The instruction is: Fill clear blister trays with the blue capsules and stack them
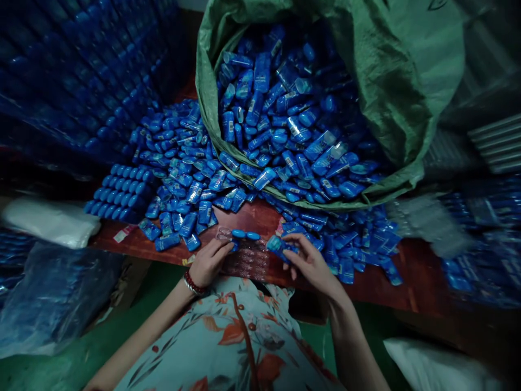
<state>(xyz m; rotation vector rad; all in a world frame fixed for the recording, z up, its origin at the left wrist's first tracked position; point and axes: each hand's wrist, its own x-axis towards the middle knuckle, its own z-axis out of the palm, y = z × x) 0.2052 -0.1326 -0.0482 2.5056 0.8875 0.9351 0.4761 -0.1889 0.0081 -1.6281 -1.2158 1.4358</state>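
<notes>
A clear plastic tray [246, 263] with rows of moulded hollows lies on the table edge in front of me. Two glossy blue oval containers [246, 234] sit side by side in its far row. My left hand [211, 260], a beaded bracelet at its wrist, is closed at the tray's left side, and a bit of a blue container [234, 246] shows at its fingertips. To the right of the tray, my right hand [307, 260] grips a flat blue labelled container [277, 244] between thumb and fingers.
A large green woven sack [391, 184] lies open ahead, spilling many blue containers [260, 117] onto the red-brown table [254, 214]. At left stand a filled block of blue containers [120, 190] and a white plastic bundle [51, 220]. Clear trays [499, 144] are stacked at right.
</notes>
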